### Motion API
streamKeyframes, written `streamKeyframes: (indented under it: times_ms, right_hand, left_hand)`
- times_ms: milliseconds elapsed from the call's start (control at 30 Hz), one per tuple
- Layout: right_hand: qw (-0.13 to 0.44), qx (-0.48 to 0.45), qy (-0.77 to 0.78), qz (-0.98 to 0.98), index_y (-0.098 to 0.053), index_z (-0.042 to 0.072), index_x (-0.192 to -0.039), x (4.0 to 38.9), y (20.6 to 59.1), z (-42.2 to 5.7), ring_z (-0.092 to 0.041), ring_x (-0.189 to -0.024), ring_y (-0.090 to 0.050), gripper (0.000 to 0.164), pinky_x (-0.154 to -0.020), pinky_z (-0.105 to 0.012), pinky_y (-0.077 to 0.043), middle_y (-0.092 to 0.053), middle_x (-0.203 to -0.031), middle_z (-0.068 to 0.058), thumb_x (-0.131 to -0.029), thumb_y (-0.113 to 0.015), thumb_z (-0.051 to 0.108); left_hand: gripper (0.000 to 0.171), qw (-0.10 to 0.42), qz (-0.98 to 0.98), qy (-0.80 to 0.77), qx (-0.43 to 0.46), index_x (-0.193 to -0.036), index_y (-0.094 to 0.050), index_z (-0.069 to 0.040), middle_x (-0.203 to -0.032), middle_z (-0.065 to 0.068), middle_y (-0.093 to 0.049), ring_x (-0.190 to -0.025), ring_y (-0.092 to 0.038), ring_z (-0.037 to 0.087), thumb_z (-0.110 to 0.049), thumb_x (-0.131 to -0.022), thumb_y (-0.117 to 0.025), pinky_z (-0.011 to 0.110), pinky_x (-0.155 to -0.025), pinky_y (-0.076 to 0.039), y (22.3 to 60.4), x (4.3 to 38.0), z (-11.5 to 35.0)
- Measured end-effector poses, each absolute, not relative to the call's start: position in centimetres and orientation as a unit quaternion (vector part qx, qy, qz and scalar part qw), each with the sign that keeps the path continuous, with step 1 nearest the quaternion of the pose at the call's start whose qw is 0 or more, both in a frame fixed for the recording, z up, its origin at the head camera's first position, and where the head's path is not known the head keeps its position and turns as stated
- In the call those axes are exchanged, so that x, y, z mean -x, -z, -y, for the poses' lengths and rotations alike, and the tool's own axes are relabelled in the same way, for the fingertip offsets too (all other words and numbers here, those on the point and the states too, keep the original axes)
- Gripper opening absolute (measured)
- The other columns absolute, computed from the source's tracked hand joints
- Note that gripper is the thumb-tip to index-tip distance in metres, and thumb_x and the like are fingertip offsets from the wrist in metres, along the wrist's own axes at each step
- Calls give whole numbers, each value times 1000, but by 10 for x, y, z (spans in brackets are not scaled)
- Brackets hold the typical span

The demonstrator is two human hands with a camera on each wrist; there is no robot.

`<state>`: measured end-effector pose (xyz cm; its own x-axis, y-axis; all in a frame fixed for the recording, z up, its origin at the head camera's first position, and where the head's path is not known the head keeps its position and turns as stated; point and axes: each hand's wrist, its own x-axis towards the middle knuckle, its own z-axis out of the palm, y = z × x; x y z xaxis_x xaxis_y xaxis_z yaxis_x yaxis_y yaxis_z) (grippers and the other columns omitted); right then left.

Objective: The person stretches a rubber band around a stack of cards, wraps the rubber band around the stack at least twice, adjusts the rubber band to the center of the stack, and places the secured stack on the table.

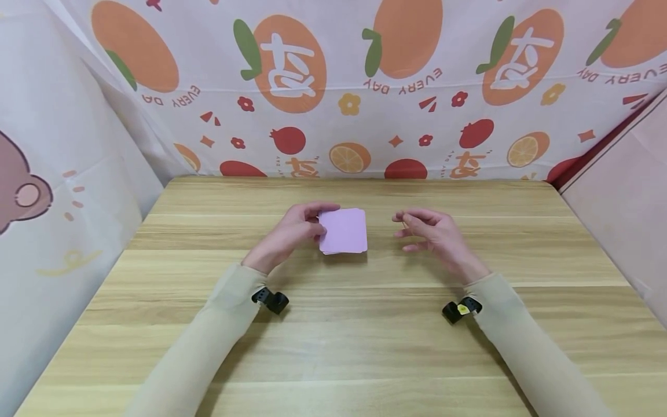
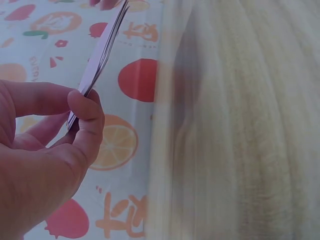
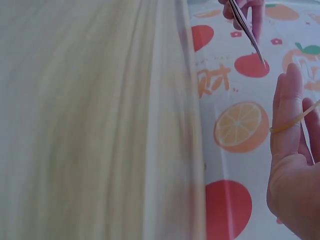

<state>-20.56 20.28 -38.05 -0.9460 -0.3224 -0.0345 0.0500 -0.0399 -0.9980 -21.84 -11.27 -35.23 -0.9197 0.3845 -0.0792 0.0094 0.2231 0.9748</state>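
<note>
My left hand (image 1: 292,227) holds a small stack of pale purple square cards (image 1: 344,230) by its left edge, thumb on the near face and fingers behind. The left wrist view shows the stack (image 2: 102,52) edge-on, its thin sheets slightly fanned, raised off the table. To the right and apart from the cards, my right hand (image 1: 435,234) has its fingers bent, thumb near the index finger. A thin yellowish rubber band (image 3: 287,126) crosses the thumb and stretches towards the other fingers; its far end is out of the right wrist view.
Both hands are over a wood-grain table (image 1: 333,336). A fruit-print cloth (image 1: 333,116) hangs along its back edge, with pale cloths at both sides. A black wrist camera (image 1: 271,300) sits on the left sleeve and another camera (image 1: 461,310) on the right.
</note>
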Motion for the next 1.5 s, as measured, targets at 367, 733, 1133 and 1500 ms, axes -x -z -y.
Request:
streamKeyframes:
  times_ms: [367,733,1133,1500]
  right_hand:
    - [119,114,731,-662,-57,7,-135,201,374,-185,-37,-105,-64,42,-79,-47,-56,-56,-133,-21,-95,-68,17]
    - [135,142,697,-690,-46,10,-146,192,368,-161,-34,-104,-65,58,-78,-54,-54,-52,-139,-13,-92,-68,5]
    - [112,140,684,-707,-46,14,-145,187,370,-153,-29,-91,-69,61,-72,-49,-57,-57,-128,-17,-91,-69,1]
    - [108,156,667,-720,-45,10,-144,186,371,-153,-27,-83,-67,59,-67,-48,-58,-63,-116,-19,-90,-69,2]
  left_hand:
    - [52,166,-755,-622,-121,-136,-57,-7,-126,12,-57,-97,-50,26,10,-87,-54,33,-73,-47,344,217,109]
    - [51,177,-747,-627,-133,-136,-57,-9,-127,10,-57,-97,-51,27,9,-89,-54,36,-75,-48,340,213,96]
    - [50,184,-747,-620,-154,-135,-58,-8,-129,9,-56,-104,-51,27,11,-89,-52,30,-78,-49,341,210,90]
    - [48,176,-728,-643,-157,-134,-57,-3,-126,12,-58,-97,-53,25,12,-89,-53,29,-72,-49,345,206,84]
